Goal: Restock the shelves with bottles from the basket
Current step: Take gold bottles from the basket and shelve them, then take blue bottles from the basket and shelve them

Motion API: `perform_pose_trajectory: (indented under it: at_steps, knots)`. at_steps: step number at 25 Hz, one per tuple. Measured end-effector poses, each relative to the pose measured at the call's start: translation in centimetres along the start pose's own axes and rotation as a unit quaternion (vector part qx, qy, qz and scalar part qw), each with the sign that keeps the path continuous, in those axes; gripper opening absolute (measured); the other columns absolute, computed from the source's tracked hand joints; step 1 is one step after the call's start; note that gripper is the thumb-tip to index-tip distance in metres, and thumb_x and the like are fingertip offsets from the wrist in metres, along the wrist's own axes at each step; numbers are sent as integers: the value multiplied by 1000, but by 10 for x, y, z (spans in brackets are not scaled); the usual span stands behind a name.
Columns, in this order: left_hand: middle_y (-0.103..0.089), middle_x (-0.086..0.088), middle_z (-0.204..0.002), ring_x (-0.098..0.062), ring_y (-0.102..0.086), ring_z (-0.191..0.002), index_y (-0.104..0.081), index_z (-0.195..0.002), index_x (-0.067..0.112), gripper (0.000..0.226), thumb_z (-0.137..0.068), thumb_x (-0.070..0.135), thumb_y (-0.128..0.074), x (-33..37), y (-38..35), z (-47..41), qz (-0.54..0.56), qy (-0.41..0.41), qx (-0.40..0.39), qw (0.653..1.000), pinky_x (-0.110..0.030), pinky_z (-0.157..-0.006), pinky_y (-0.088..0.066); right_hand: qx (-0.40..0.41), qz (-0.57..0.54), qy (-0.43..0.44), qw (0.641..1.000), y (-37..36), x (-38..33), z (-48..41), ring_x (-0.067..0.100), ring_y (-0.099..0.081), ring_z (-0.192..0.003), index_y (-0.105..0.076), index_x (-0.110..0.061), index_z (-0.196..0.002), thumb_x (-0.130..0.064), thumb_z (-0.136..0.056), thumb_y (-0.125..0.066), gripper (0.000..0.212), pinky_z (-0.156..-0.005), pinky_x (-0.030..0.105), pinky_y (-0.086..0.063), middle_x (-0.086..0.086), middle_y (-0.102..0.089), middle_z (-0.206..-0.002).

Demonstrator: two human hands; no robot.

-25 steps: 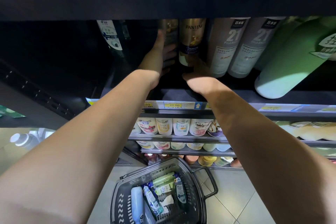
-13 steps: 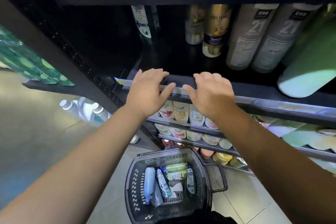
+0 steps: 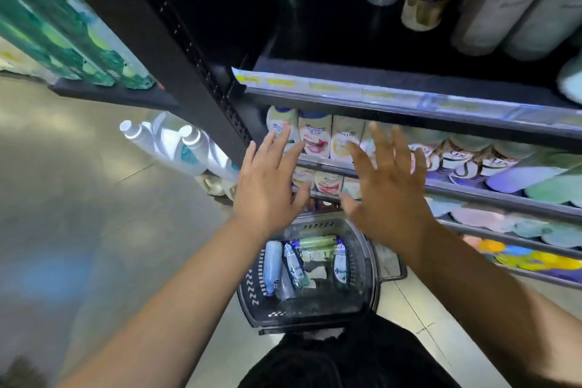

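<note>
Left hand (image 3: pixel 266 190): fingers spread, nothing held.
Right hand (image 3: pixel 389 195): fingers spread, nothing held.
Basket (image 3: pixel 365 274): bottles (image 3: pixel 294 264) contained, below both hands.

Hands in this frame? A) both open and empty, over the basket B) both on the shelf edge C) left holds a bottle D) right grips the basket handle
A: the left hand and right hand are spread open, holding nothing, with the basket below them.
</note>
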State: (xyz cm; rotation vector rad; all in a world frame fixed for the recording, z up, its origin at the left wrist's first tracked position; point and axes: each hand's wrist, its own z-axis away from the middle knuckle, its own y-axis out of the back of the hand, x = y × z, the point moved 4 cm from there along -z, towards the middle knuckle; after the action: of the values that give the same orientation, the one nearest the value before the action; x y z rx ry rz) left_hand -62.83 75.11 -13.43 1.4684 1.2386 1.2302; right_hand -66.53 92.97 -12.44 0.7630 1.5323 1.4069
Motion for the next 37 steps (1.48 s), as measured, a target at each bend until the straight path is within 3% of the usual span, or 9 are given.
perform_pose_trajectory:
  at_steps: [3,6,12,16,19,23,26,32,37]
  knots:
    - [-41,-14,-152,-36,-40,-139,-53,-136,13,63,-79,40,-58,-20,-28,42,4,-11,-37,999,-54,-114,-27,-105,20,-31,994,-50,-21,25,35,9,-148,-14,-28,-153,-50,-89,-50,76,-115,58,-3,7,10,-162]
    - [-38,-15,-153,-37,-38,-140,-52,-138,13,67,-77,38,-66,-49,-66,86,10,-6,-105,994,-54,-115,-26,-103,56,-33,993,-94,-49,47,41,-32,-139,-48,-20,-139,-48,-73,-70,75,-106,59,-31,17,-33,-152]
    - [-22,-11,-161,-32,-19,-149,-38,-148,17,72,-84,38,-63,-112,-137,169,30,79,-213,973,-48,-120,-13,-242,-40,-90,965,-207,-80,72,29,-1,-145,-27,-29,-148,-42,-87,-56,69,-115,50,-11,4,-5,-159]
    - [-31,-16,-157,-38,-26,-145,-45,-144,12,70,-81,35,-66,-142,-198,226,66,137,-228,962,-52,-117,-19,-326,-21,-87,941,-290,-97,75,32,-15,-142,-27,-28,-148,-45,-89,-57,69,-112,51,-20,6,-17,-156]
    - [-22,-11,-161,-32,-14,-150,-36,-148,15,73,-84,37,-63,-161,-262,262,76,191,-262,943,-46,-120,-9,-388,-30,-65,919,-368,-101,64,35,-20,-141,-24,-28,-149,-45,-90,-56,70,-111,52,-23,6,-21,-156]
    - [-32,-16,-156,-37,-27,-145,-44,-143,9,77,-76,33,-74,-186,-344,302,94,240,-237,937,-49,-118,-18,-391,-50,-57,917,-483,-97,41,40,-35,-133,-34,-19,-147,-38,-86,-63,70,-108,50,-35,18,-38,-145]
    - [-27,-13,-159,-34,-19,-148,-38,-147,12,79,-79,36,-71,-206,-396,325,82,267,-234,931,-46,-120,-13,-402,-89,-79,908,-576,-102,34,38,-39,-132,-35,-15,-147,-35,-85,-64,71,-106,43,-38,20,-42,-142]
    - [-32,-13,-157,-36,-24,-146,-44,-141,10,80,-73,35,-76,-235,-465,349,100,288,-142,942,-50,-118,-21,-402,-217,-235,858,-740,-129,11,32,-44,-131,-24,-10,-149,-35,-90,-64,75,-87,27,-34,14,-36,-150]
    - [-31,-13,-157,-37,-18,-147,-37,-143,13,80,-76,32,-75,-250,-494,346,143,268,-80,949,-58,-115,-25,-318,-332,-392,797,-823,-136,-14,29,-57,-116,-30,-10,-144,-41,-71,-82,94,-90,36,-48,11,-51,-136]
